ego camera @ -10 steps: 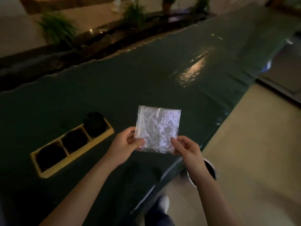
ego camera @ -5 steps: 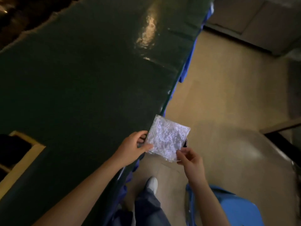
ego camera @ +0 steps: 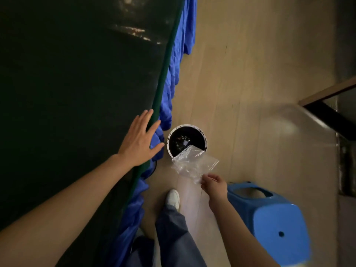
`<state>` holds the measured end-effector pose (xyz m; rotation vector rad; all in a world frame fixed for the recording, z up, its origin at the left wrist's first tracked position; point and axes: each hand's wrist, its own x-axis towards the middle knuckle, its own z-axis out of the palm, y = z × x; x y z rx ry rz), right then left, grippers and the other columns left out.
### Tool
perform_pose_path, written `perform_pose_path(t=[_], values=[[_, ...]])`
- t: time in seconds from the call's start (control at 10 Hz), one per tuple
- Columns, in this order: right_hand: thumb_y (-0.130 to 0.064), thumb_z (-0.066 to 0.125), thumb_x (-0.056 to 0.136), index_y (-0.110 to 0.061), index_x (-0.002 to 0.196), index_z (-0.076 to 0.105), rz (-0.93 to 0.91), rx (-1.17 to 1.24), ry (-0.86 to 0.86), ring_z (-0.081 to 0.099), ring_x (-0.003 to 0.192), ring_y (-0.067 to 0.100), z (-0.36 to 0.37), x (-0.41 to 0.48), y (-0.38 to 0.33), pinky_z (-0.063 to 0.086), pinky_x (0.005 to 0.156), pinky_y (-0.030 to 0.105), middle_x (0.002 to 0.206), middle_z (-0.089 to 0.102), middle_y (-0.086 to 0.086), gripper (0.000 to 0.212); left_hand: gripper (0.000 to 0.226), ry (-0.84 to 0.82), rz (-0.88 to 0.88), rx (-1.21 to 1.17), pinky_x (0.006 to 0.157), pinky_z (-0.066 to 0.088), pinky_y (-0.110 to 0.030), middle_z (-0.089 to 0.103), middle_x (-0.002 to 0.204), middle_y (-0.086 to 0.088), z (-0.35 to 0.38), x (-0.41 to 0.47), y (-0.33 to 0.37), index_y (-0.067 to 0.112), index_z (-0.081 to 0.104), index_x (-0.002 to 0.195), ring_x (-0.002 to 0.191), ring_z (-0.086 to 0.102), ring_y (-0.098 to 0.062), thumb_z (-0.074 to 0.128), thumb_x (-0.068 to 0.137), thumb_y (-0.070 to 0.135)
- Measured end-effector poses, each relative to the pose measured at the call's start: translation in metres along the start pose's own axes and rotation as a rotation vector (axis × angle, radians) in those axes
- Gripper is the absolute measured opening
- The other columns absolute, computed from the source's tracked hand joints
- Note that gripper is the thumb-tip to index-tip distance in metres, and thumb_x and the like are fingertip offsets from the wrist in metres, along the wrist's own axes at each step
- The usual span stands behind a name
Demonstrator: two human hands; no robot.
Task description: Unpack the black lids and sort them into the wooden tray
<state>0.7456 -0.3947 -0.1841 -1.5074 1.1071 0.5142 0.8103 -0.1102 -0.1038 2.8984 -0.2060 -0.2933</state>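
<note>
My right hand (ego camera: 213, 185) pinches one corner of a clear, crinkled, empty plastic bag (ego camera: 194, 164), holding it in the air beside and just over the rim of a round white-rimmed bin (ego camera: 205, 140) on the floor. The bin's dark inside holds bits of clear wrapping. My left hand (ego camera: 139, 140) rests flat with fingers spread on the edge of the dark green table (ego camera: 77, 93), holding nothing. The wooden tray and the black lids are out of view.
A blue cloth (ego camera: 174, 74) hangs from the table's edge down to the floor. A blue plastic stool (ego camera: 277, 224) stands at the lower right. My leg and white shoe (ego camera: 172, 198) are below the bin. A dark step edge (ego camera: 327, 110) lies at right.
My view has swung from the table down to the floor. My left hand let go of the bag and moved to the table edge; my right hand carried the bag to the bin.
</note>
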Motion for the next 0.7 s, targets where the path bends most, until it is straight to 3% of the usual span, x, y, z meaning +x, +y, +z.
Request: perform_pose_path(t=[0.2, 0.4, 0.5, 0.7], values=[[-0.001, 0.063, 0.094, -0.012, 0.085, 0.069, 0.101, -0.089, 0.058, 0.068, 0.076, 0.023, 0.040, 0.066, 0.002, 0.054, 0.063, 0.030, 0.084, 0.072, 0.011, 0.015, 0.068, 0.086, -0.029, 0.007, 0.127, 0.010, -0.041, 0.021, 0.166, -0.020, 0.023, 0.008, -0.010, 0.006, 0.049, 0.145, 0.152, 0.025, -0.037, 0.066, 0.090, 0.042], [0.002, 0.059, 0.096, -0.007, 0.093, 0.066, 0.172, -0.057, 0.034, 0.066, 0.077, 0.023, 0.075, 0.122, -0.008, 0.054, 0.067, 0.030, 0.086, 0.069, 0.011, 0.012, 0.058, 0.089, -0.042, -0.013, 0.127, 0.007, -0.039, 0.022, 0.167, -0.018, 0.029, 0.009, -0.014, 0.004, 0.054, 0.139, 0.155, 0.020, -0.032, 0.062, 0.092, 0.038], [0.000, 0.059, 0.095, -0.009, 0.087, 0.065, 0.172, -0.084, 0.030, 0.065, 0.077, 0.023, 0.089, 0.144, -0.010, 0.056, 0.069, 0.031, 0.084, 0.068, 0.010, 0.014, 0.055, 0.112, -0.039, -0.027, 0.127, 0.010, -0.039, 0.022, 0.167, -0.016, 0.031, 0.009, -0.015, 0.005, 0.055, 0.136, 0.156, 0.018, -0.029, 0.061, 0.092, 0.037], [-0.014, 0.070, 0.095, -0.006, 0.088, 0.065, 0.238, -0.116, 0.019, 0.066, 0.090, 0.029, 0.100, 0.166, 0.010, 0.055, 0.088, 0.042, 0.084, 0.067, 0.010, 0.012, 0.052, 0.175, -0.018, -0.035, 0.126, 0.015, -0.042, 0.026, 0.165, -0.017, 0.032, 0.010, -0.015, 0.004, 0.056, 0.135, 0.155, 0.021, -0.030, 0.062, 0.091, 0.031]])
